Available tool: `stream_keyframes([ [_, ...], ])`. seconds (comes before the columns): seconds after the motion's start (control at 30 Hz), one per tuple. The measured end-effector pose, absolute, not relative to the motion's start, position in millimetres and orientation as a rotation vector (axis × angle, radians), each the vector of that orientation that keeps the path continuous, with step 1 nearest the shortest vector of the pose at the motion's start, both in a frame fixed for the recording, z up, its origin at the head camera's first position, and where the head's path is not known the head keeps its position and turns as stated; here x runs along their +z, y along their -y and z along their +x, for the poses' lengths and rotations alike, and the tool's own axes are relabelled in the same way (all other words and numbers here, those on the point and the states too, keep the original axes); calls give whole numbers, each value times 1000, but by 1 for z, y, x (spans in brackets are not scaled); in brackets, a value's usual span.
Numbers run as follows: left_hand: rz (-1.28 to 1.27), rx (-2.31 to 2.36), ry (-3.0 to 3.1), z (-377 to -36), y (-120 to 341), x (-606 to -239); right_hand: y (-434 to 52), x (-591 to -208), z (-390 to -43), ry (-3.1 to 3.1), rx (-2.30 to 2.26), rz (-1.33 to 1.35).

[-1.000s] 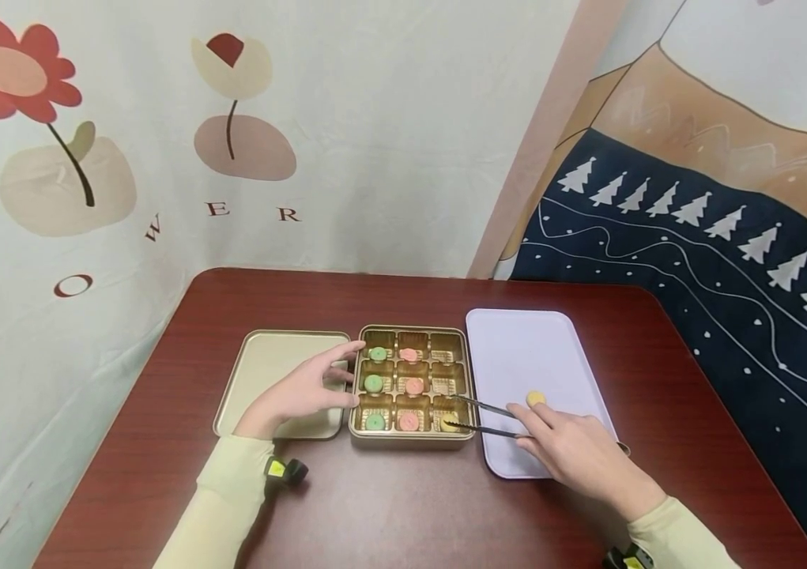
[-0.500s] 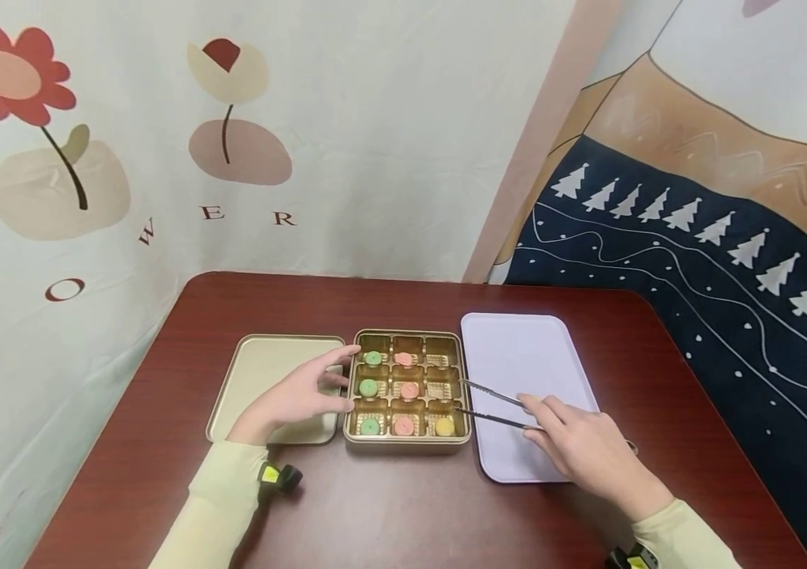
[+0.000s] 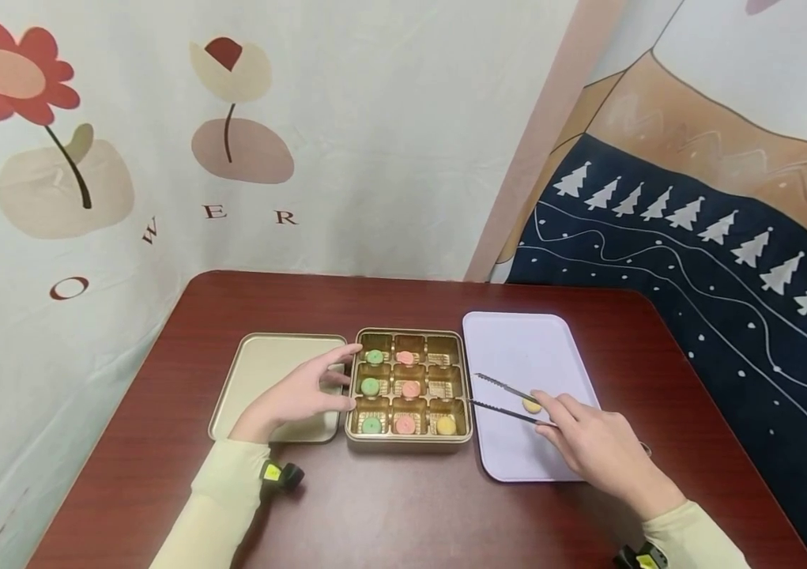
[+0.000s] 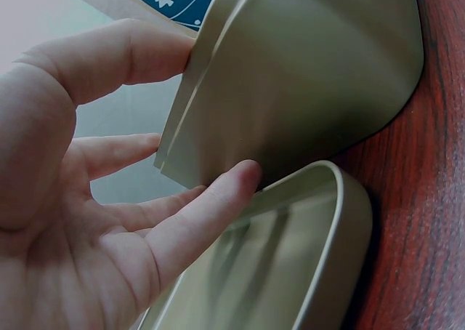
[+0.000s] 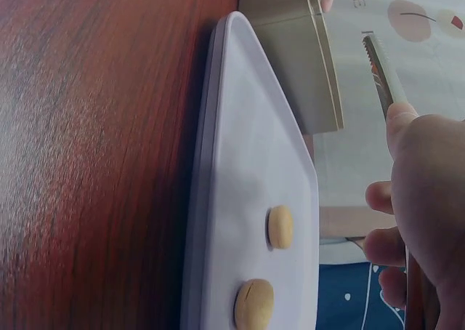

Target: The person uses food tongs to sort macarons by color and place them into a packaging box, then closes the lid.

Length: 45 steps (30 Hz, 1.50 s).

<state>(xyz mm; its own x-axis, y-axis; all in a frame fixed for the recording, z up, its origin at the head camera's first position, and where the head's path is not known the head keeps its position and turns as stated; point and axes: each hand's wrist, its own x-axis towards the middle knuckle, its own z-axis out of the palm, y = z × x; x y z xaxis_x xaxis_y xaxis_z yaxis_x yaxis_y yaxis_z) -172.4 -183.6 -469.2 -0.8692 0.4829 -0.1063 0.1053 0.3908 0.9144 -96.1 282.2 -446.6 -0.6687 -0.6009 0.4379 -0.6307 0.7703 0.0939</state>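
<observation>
A gold tin (image 3: 410, 444) with a divided insert stands mid-table. Small round sweets lie in it: green (image 3: 371, 387) down the left column, pink (image 3: 411, 389) down the middle, one yellow (image 3: 446, 425) at front right. My left hand (image 3: 299, 395) spreads its fingers and thumb along the tin's left wall (image 4: 290, 75), fingertips right at it. My right hand (image 3: 591, 442) grips metal tongs (image 3: 506, 411), their arms apart with nothing between the tips, over the tray's left part. Two yellow sweets (image 5: 280, 227) lie on the tray in the right wrist view; the head view shows one, partly covered.
The lilac tray (image 3: 524, 348) stands close along the tin's right side. A cream lid (image 3: 261, 371) with a raised rim lies left of the tin, partly under my left hand. Printed cloths (image 3: 389, 158) hang behind the dark red table (image 3: 375, 514).
My right hand has drawn the tongs back rightward from the tin to over the tray. The yellow sweet stays in the front right compartment. The left hand keeps its place.
</observation>
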Motion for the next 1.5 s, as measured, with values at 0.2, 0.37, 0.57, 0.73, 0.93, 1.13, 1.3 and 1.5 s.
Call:
stream_keyframes([
  [0.2,501,1471,-2303,-173,183,-467,-291,-444,-95,2544,79,878],
  [0.37,502,1478,-2296,-174,182,-467,-300,-444,-93,2612,52,817],
  [0.57,516,1481,-2294,-175,182,-468,-310,-446,-86,2714,16,737],
  [0.73,502,1488,-2289,-175,183,-467,-317,-449,-81,2822,8,638],
  [0.93,500,1486,-2285,-175,183,-467,-324,-454,-78,2802,13,628],
  [1.13,556,1458,-2317,-175,184,-468,-325,-454,-76,2779,26,635],
  [1.3,546,1464,-2310,-175,184,-468,-328,-455,-75,2822,7,608],
  [1.5,536,1465,-2306,-175,184,-469,-332,-459,-73,2838,-3,595],
])
